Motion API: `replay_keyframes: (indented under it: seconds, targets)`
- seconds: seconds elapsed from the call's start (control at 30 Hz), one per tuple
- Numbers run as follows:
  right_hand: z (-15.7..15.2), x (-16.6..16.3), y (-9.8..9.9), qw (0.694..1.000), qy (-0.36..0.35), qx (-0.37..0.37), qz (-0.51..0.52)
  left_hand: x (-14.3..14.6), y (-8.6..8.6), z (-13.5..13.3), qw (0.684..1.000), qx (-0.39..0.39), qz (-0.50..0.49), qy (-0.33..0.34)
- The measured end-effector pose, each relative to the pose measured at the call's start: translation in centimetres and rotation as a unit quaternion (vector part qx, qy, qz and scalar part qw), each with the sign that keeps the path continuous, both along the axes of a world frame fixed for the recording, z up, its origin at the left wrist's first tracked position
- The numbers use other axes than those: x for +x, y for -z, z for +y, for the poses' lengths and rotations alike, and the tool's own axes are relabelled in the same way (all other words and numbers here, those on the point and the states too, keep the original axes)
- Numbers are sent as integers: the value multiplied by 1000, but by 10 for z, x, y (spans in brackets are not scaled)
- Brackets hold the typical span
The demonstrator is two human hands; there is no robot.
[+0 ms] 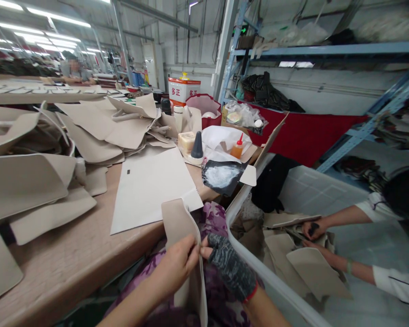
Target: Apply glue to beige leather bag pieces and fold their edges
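Note:
A long beige leather-like panel (177,222) stands on edge above my lap, over purple camouflage cloth. My bare left hand (182,259) pinches its edge between thumb and fingers. Opposite it, my right hand (225,261), in a dark grey fingerless glove with a red cuff, has its fingertips closed on the same edge. The two hands nearly touch. The panel's lower part is partly hidden by my left hand and forearm. Just beyond, a white board (153,186) lies on the table.
Stacked beige panels (105,122) cover the table's left and back. A dark cone (197,145), a glue bottle (237,147) and a white-smeared black sheet (223,176) are ahead. At right, another person's hands (315,236) work among beige pieces in a large white bin (269,284).

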State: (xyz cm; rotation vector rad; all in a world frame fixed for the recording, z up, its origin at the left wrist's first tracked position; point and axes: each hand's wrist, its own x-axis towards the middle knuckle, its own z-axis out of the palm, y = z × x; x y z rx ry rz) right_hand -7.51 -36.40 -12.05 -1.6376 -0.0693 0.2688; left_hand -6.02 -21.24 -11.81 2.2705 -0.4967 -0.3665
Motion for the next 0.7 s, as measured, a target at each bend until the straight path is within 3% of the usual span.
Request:
replay_keyframes:
  seconds: [0.1,0.2,0.3,0.43,0.5,0.6,0.7]
  targets:
    - [1,-2,3,999,27,-37,-19,3,1,-2,1000,-26,-3,15]
    - [-12,4,12,982,90,-140,-88,1,5,-1,997,-57,-46,-23]
    - [-39,20,28,929,180,-272,-175,-5,8,0,987,-70,-133,-63]
    - [-55,31,42,871,199,-381,-236,-12,4,-8,979,-80,-184,-40]
    - [-45,25,39,853,218,-391,-269,-10,0,-14,982,-88,-160,-51]
    - [-26,10,27,849,208,-362,-323,-5,-6,-21,984,-109,-112,-90]
    - [-27,9,21,824,195,-385,-367,-5,-9,-24,981,-141,-78,-104]
